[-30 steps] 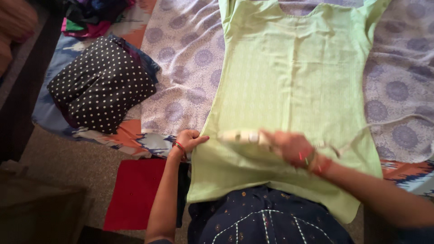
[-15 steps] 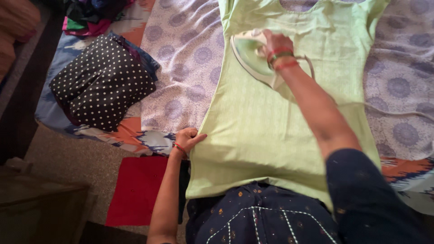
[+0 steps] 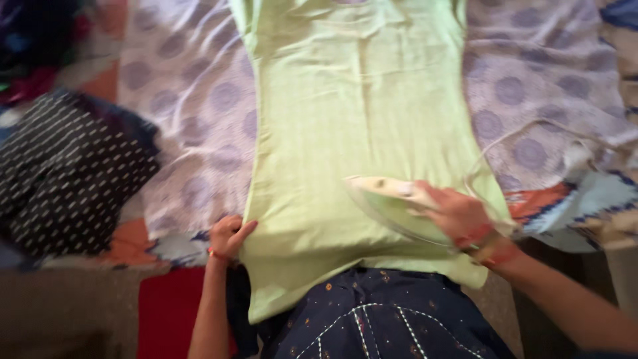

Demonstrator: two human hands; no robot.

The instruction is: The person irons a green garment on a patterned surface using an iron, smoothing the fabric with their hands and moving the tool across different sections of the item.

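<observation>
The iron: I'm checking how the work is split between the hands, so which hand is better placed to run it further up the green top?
Right. The right hand already grips the iron on the green top. The left hand pinches the garment's side edge, away from the iron.

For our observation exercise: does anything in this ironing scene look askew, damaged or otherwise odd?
Nothing looks damaged or spilled. The pale green cotton garment lies flat on the patterned lilac sheet; the left hand pins its edge, and the right hand grips the pale green iron. Only the sheet is rumpled.
</observation>
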